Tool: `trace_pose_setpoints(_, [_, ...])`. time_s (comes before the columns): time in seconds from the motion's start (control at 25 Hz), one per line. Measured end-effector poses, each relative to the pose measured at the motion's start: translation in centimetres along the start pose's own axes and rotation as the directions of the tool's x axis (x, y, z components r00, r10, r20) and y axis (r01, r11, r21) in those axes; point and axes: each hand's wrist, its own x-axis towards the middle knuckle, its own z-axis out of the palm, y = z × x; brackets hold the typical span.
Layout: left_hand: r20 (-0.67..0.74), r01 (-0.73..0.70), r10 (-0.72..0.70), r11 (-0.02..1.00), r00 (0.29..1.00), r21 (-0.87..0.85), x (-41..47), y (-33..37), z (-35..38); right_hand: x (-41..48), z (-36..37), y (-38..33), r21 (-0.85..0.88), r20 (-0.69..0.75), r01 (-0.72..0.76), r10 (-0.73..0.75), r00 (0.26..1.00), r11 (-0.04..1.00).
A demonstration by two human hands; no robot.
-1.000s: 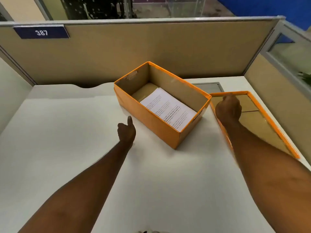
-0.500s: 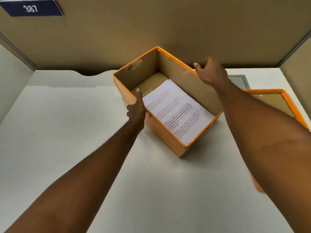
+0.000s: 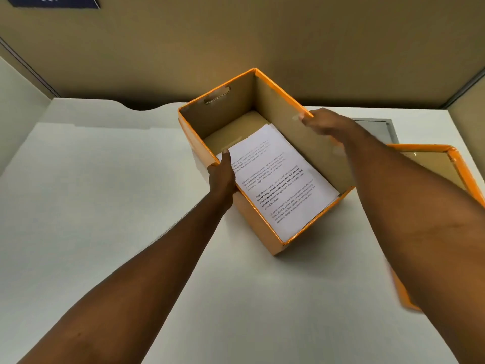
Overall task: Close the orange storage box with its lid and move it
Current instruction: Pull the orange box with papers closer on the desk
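Note:
The orange storage box [image 3: 258,224] stands open on the white desk, turned at an angle, with printed paper sheets [image 3: 278,179] lying flat inside. My left hand [image 3: 223,177] grips the box's near-left wall, thumb over the rim on the inside. My right hand [image 3: 325,124] holds the far-right wall at its top edge. The orange lid [image 3: 456,158] lies upside down on the desk to the right of the box, partly hidden behind my right forearm.
The white desk [image 3: 105,193] is bounded by a tan partition [image 3: 236,35] at the back and on both sides. A grey cable hatch [image 3: 380,127] sits in the desk behind the lid. A blue number sign [image 3: 52,0] hangs top left.
My right hand left the lid and came over to the box's far-right wall. My left hand moved from the desk to the near-left wall. The camera leaned closer.

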Motion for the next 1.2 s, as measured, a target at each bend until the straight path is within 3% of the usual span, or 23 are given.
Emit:
trace_pose_setpoints(0.24, [-0.098, -0.091, 0.087, 0.995, 0.991, -0.034, -3.8, 0.9, -4.1, -8.2, 2.2, -1.1, 0.235, -0.077, -0.115, 0.136, 0.988, 0.965])
trace_pose_setpoints(0.4, [-0.176, -0.157, 0.162, 0.987, 0.971, 0.043, -7.9, 0.4, -7.6, -14.7, 3.9, -2.4, 0.314, -0.167, -0.147, 0.207, 0.964, 0.938])
trace_pose_setpoints(0.6, [-0.092, -0.259, 0.265, 0.963, 0.960, 0.071, -13.9, -1.1, -12.5, -22.4, 7.4, -3.5, 0.374, -0.163, -0.198, 0.275, 0.948, 0.906])
trace_pose_setpoints(0.72, [-0.090, -0.287, 0.309, 0.937, 0.947, 0.198, -16.3, -2.6, -15.2, -26.2, 10.3, -4.1, 0.348, -0.174, -0.177, 0.249, 0.953, 0.921])
trace_pose_setpoints(1.0, [0.021, -0.249, 0.255, 0.916, 0.967, 0.315, -17.4, -7.3, -20.8, -31.3, 18.0, -4.3, 0.441, -0.057, -0.242, 0.296, 0.954, 0.865])
trace_pose_setpoints(1.2, [0.041, -0.283, 0.291, 0.874, 0.956, 0.395, -15.3, -8.2, -22.4, -32.3, 21.0, -5.6, 0.522, -0.094, -0.272, 0.372, 0.924, 0.808])
